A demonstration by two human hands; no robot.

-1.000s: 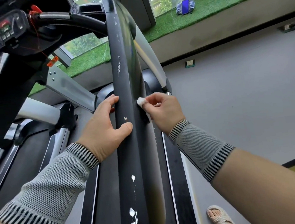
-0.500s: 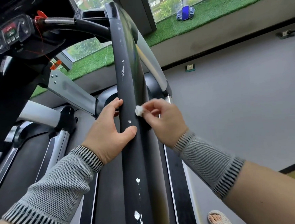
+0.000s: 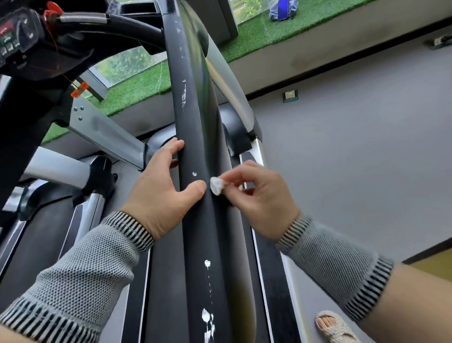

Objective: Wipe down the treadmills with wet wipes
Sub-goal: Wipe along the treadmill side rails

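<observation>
A long black treadmill handrail (image 3: 197,125) runs up the middle of the head view, with white chipped marks along it. My left hand (image 3: 164,195) grips the rail from the left, thumb across its top. My right hand (image 3: 259,198) pinches a small bunched white wet wipe (image 3: 216,185) against the rail's right side, just beside my left thumb. Both forearms wear grey knit wrist sleeves with striped cuffs.
The treadmill console (image 3: 6,39) with buttons and a red safety clip sits at top left. The belt deck (image 3: 164,298) lies below the rail. A sandalled foot (image 3: 337,330) stands on the grey floor at right. Green turf and a blue bag (image 3: 283,8) lie on the window ledge.
My right hand with the wipe has slid down the rail's right side toward me, ending next to my left thumb. The left hand has kept its grip.
</observation>
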